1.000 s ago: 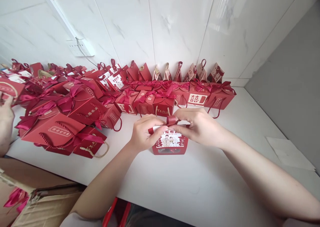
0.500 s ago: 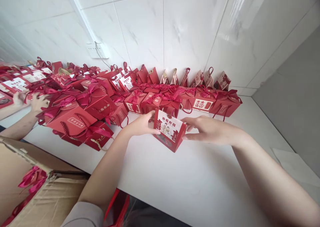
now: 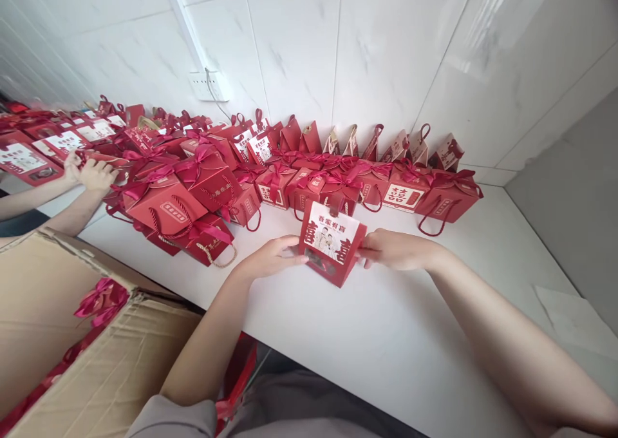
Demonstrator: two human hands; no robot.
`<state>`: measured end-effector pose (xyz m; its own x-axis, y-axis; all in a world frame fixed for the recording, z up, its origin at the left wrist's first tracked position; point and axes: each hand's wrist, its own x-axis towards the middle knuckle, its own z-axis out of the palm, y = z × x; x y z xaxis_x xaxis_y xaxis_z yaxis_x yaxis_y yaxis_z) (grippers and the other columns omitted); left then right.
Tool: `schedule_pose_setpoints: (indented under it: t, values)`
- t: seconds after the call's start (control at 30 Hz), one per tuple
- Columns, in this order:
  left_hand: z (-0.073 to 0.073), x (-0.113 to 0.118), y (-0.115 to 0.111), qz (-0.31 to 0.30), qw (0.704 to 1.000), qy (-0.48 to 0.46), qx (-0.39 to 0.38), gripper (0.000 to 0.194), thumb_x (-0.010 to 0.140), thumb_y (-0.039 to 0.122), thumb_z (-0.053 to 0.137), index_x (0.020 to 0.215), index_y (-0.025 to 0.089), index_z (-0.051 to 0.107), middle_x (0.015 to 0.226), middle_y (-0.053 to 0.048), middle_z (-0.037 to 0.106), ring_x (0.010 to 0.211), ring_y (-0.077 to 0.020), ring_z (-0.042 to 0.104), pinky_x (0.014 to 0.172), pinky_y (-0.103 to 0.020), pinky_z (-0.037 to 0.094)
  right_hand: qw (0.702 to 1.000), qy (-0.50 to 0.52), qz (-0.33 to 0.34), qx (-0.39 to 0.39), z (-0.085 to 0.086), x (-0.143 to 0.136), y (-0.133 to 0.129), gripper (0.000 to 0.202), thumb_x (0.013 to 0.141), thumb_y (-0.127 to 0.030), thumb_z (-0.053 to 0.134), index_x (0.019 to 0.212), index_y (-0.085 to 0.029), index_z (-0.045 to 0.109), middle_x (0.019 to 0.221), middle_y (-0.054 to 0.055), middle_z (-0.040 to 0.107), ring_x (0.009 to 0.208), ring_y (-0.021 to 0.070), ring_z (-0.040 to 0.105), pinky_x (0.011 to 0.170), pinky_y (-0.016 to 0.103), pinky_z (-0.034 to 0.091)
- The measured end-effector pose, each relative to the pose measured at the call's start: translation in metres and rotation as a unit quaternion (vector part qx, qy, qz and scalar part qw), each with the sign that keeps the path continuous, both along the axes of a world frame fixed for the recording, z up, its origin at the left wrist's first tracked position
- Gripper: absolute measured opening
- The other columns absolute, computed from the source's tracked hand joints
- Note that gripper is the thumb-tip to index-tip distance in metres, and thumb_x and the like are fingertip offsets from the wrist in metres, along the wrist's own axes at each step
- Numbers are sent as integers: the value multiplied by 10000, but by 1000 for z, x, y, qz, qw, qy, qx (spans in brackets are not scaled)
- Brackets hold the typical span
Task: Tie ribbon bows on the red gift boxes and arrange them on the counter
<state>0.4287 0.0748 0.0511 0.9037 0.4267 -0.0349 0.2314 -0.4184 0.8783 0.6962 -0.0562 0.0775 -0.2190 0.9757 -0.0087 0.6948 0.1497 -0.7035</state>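
Got a red peaked gift box (image 3: pixel 333 241) front and center, on the white table (image 3: pixel 400 335) or just above, can't tell. Clamping its left edge with the left grip (image 3: pixel 270 257), thumb on the front. Touching its right side with the right grip (image 3: pixel 393 250), can't tell how closed. Can't make out the contents behind the clear window (image 3: pixel 321 262). Also seeing red ribboned boxes (image 3: pixel 103 301) inside an open cardboard carton (image 3: pixel 130 354).

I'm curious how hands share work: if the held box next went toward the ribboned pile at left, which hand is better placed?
Probably the left hand: it touches the left side of the box, nearer the ribboned pile. The right hand is at the other side, farther from that pile.
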Motion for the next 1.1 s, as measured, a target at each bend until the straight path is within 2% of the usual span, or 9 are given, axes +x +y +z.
schedule_pose_setpoints:
  t: [0.07, 0.13, 0.27, 0.4, 0.5, 0.63, 0.83, 1.03, 1.1]
  values:
    - [-5, -5, -5, 42, 996, -38, -73, 404, 889, 413, 645, 1238, 211, 668, 1328, -94, 647, 1234, -275, 603, 1061, -405, 466, 987, 71, 21, -143, 2, 1, 2, 391, 917, -514, 573, 728, -192, 690, 800, 69, 777, 756, 230, 746, 708, 307, 560]
    - [-11, -8, -12, 92, 979, -88, -160, 432, 889, 404, 657, 1280, 222, 641, 1378, -100, 612, 1249, -293, 592, 1074, -427, 453, 969, 139, 21, -203, 3, 0, 3, 444, 898, -588, 571, 763, -181, 686, 874, 92, 787, 873, 253, 746, 811, 332, 559]
    - [-20, -8, -29, 175, 898, -188, -358, 533, 923, 525, 559, 1376, 245, 543, 1450, -123, 546, 1259, -323, 584, 1068, -500, 446, 962, 241, 4, -127, -5, -16, 5, 515, 866, -650, 588, 882, -150, 712, 904, 101, 778, 913, 251, 735, 913, 385, 544]
    - [-24, -5, -44, 133, 842, -207, -481, 611, 931, 627, 454, 1353, 199, 559, 1428, -154, 563, 1299, -339, 551, 1083, -506, 427, 952, 299, -17, -68, -21, -36, 2, 556, 904, -653, 529, 1021, -144, 720, 1045, 112, 747, 903, 220, 721, 909, 391, 547]
    - [-21, 0, -51, 131, 839, -214, -482, 541, 937, 543, 516, 1348, 196, 565, 1367, -137, 620, 1232, -328, 607, 1024, -467, 483, 958, 277, -12, -69, -29, -39, -4, 531, 940, -619, 493, 1100, -161, 709, 1128, 105, 725, 899, 202, 712, 893, 371, 542]
    - [-13, 8, -50, 204, 815, -221, -495, 506, 934, 514, 499, 1288, 168, 604, 1182, -125, 721, 1016, -290, 715, 843, -383, 579, 973, 224, -23, -52, -25, -29, -22, 457, 972, -523, 493, 1250, -191, 641, 1183, 87, 701, 919, 189, 697, 891, 361, 537]
    - [0, 1, -32, 267, 776, -259, -510, 559, 886, 600, 469, 1183, 166, 658, 1006, -115, 751, 907, -275, 733, 746, -372, 621, 996, 47, -62, -37, -16, -5, -80, 339, 988, -365, 490, 1247, -208, 641, 1210, 75, 694, 1058, 213, 671, 936, 366, 527]
    - [0, -9, -17, 278, 789, -286, -468, 500, 877, 611, 468, 1139, 233, 666, 1110, -99, 724, 870, -264, 715, 661, -387, 624, 994, -35, -104, -5, -40, -14, -148, 378, 1019, -321, 447, 1360, -217, 572, 1393, 91, 596, 1309, 233, 535, 1088, 416, 457]
    - [-5, -8, -14, 279, 787, -293, -466, 498, 866, 622, 477, 1118, 240, 672, 1097, -94, 724, 858, -263, 708, 633, -383, 617, 995, -50, -84, 3, -51, -30, -161, 468, 1020, -344, 463, 1474, -231, 451, 1504, 82, 499, 1423, 237, 415, 1186, 466, 342]
